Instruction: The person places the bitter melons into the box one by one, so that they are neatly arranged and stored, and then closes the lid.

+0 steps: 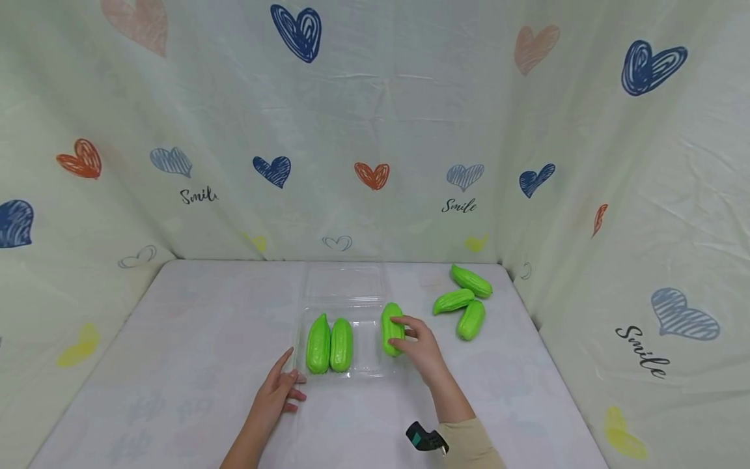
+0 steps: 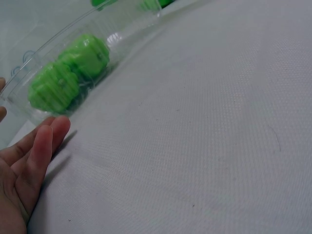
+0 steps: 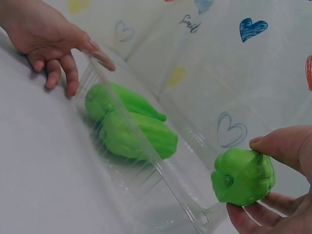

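A clear plastic box with its lid folded back lies on the table. Two green ridged bitter melons, one at the left and one beside it, lie side by side in its left half. My right hand grips another bitter melon between thumb and fingers, over the box's right end. In the right wrist view, this held bitter melon shows its stem end, above the rim. My left hand rests at the box's near left corner, fingers loosely extended against it.
Several more bitter melons lie in a loose cluster at the table's back right. A white cloth covers the table. Heart-printed curtains stand round the back and sides. A black wrist device shows by the right sleeve.
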Demonstrator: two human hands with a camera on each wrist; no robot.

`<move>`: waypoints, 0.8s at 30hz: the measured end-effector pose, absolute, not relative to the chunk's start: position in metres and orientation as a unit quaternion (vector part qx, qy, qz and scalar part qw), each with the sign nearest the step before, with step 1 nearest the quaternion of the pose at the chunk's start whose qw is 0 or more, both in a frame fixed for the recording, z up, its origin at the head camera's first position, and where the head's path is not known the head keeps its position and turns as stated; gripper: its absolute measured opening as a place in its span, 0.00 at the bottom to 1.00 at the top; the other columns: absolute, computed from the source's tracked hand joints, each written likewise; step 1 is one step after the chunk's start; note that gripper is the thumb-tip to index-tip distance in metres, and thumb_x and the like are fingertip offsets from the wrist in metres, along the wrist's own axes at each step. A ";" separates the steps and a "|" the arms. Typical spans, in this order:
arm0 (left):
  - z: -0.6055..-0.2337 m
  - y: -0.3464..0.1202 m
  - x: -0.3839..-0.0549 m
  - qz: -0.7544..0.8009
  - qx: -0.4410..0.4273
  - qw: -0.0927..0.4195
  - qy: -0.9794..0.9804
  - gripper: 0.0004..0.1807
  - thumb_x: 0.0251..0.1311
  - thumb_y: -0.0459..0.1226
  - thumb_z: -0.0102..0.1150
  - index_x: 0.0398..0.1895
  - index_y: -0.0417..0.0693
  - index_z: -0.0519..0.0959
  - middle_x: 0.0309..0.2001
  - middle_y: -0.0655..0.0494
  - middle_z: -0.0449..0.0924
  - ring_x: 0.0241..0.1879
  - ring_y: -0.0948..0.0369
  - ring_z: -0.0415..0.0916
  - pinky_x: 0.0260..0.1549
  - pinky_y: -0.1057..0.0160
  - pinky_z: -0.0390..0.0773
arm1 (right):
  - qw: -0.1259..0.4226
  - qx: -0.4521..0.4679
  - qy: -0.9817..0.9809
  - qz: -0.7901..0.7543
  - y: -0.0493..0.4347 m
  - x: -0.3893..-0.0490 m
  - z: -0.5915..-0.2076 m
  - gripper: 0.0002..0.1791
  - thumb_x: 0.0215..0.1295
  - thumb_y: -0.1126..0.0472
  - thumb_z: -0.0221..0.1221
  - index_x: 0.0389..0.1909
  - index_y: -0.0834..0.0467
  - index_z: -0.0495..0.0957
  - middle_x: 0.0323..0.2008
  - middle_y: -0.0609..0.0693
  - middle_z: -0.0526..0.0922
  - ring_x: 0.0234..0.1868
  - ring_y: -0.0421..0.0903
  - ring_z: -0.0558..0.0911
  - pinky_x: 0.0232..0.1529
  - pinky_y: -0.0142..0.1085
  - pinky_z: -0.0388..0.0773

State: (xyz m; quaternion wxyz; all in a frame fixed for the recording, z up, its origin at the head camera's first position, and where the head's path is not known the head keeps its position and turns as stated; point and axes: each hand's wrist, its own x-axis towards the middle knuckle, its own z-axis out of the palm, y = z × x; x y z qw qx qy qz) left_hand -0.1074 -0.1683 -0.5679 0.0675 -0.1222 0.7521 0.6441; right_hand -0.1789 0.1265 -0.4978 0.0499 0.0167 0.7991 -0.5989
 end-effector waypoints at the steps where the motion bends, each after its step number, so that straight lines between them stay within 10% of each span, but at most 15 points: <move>1: -0.568 -0.168 -0.107 0.645 -0.122 0.067 0.752 0.32 0.73 0.46 0.49 0.76 0.53 0.53 0.43 0.46 0.79 0.32 0.54 0.81 0.25 0.59 0.81 | 0.050 0.012 0.800 -0.598 0.125 -0.179 -0.498 0.24 0.55 0.67 0.68 0.56 0.57 0.79 0.64 0.60 0.68 0.57 0.59 0.71 0.44 0.42 0.78; 24: -0.565 -0.168 -0.107 0.643 -0.126 0.070 0.752 0.32 0.73 0.46 0.48 0.76 0.53 0.53 0.43 0.46 0.80 0.32 0.54 0.81 0.26 0.59 0.81 | 0.092 -0.024 0.820 -0.565 0.090 -0.180 -0.496 0.24 0.55 0.65 0.69 0.55 0.54 0.80 0.63 0.59 0.69 0.57 0.59 0.71 0.45 0.45 0.79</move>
